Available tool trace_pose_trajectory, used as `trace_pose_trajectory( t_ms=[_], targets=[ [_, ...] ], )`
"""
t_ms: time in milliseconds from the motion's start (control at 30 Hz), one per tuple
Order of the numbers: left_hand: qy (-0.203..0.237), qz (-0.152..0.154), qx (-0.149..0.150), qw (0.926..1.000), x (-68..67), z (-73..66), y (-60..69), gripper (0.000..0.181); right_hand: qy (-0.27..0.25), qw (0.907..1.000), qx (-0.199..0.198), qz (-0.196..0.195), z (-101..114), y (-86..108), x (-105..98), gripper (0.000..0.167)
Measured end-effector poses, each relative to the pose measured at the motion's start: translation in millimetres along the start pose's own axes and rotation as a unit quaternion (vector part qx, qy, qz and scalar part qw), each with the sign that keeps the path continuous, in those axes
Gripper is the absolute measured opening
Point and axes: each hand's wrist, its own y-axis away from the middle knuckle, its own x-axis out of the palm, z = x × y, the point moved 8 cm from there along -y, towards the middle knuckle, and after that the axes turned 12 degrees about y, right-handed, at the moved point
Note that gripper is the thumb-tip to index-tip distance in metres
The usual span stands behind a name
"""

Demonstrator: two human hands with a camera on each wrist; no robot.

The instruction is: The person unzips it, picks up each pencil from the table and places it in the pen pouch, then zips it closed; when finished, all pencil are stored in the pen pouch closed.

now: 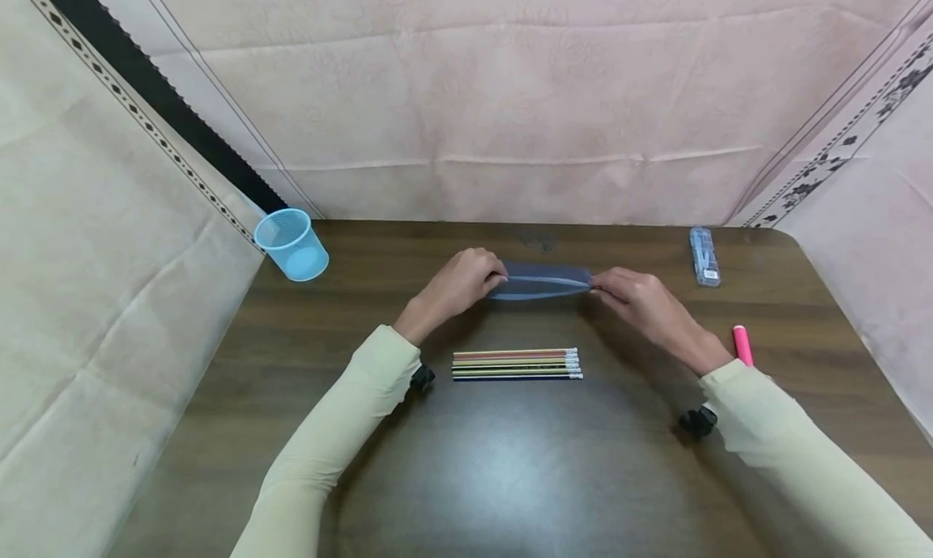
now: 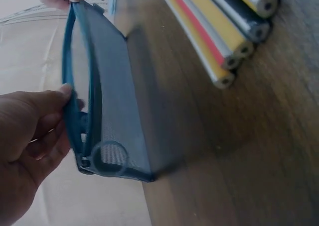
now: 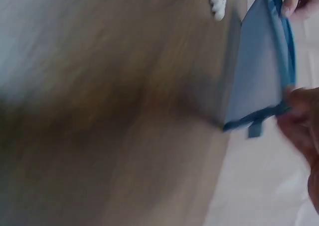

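A blue mesh zipper pouch (image 1: 547,273) is held up between both hands near the back of the table, its zipped mouth gaping. My left hand (image 1: 466,281) pinches the rim at the left end; in the left wrist view the thumb lies on the zipper edge, and a ring (image 2: 110,158) shows near that corner. At the other end my right hand (image 1: 643,307) pinches the corner of the pouch between thumb and fingers. Several pencils (image 1: 516,364) lie side by side in front of the pouch, their white-tipped ends pointing right.
A light blue mesh cup (image 1: 299,250) stands at the back left of the wooden table (image 1: 503,477). Toward the back right lies a blue packet (image 1: 704,257). A pink marker (image 1: 743,346) is beside the right forearm, partly hidden by the sleeve.
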Motion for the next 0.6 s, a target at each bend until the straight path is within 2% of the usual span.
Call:
trace_pose_trajectory(
  t_ms=[167,233,300,367,433,500,600],
  targets=[
    [0.007,-0.029,-0.016,0.9994,-5.0,8.6,2.6,0.019,0.035,0.9989,-0.031,0.005,42.6,-16.3,-3.3,0.031],
    [0.013,-0.036,-0.026,0.9989,-5.7,11.9,4.6,0.019,0.031,0.9979,-0.045,0.035,62.4,-21.7,2.4,0.026],
    [0.019,-0.043,-0.034,0.9983,-6.2,13.9,6.6,0.019,0.016,0.994,-0.053,0.094,77.5,-24.2,16.5,0.016],
    [0.024,-0.054,-0.038,0.9976,-6.5,14.9,8.3,0.019,0.01,0.9864,-0.053,0.155,86.0,-23.0,33.4,0.008],
    [0.027,-0.071,-0.034,0.9966,-7.4,14.4,8.7,0.018,0.014,0.9783,-0.055,0.199,90.0,-20.5,48.5,0.006],
    [0.024,-0.087,-0.025,0.9956,-8.2,13.0,8.6,0.018,0.025,0.9748,-0.059,0.214,91.1,-18.6,58.7,0.006],
    [0.016,-0.104,-0.012,0.9943,-8.6,10.7,7.8,0.018,0.037,0.9759,-0.065,0.205,91.2,-16.9,64.8,0.006]
  ],
)
